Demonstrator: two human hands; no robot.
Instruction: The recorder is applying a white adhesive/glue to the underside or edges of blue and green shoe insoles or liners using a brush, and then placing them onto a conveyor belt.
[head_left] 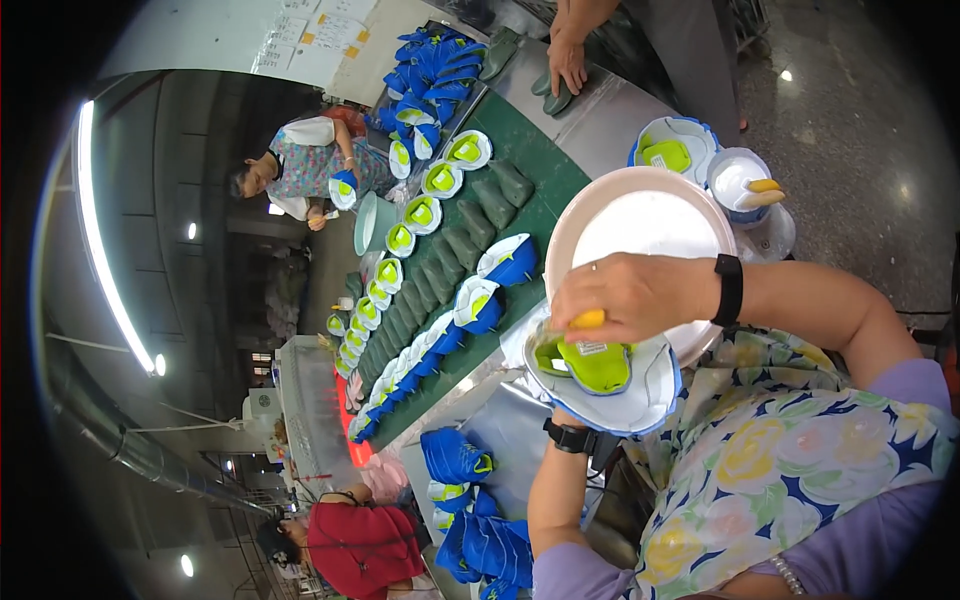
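Observation:
My right hand (632, 295), with a black band at its wrist, is closed around the yellow handle of a brush (588, 319). The brush end is blurred and partly hidden by my fingers, over the opening of a shoe upper (645, 385). White inside with a blue edge, this upper has a lime-green lining piece with a white label. My left hand (563, 416) supports it from beneath; its fingers are mostly hidden. Right beside the upper, a pale pink basin (563, 225) holds white liquid, and my right forearm crosses its rim.
A green conveyor (545, 150) carries rows of blue-white uppers (475, 303) and dark green shoe lasts (430, 280). Blue uppers (485, 545) are piled nearby. A white tub (740, 180) with a yellow-handled brush and another upper (675, 150) stand past the basin. Co-workers (360, 540) work around the line.

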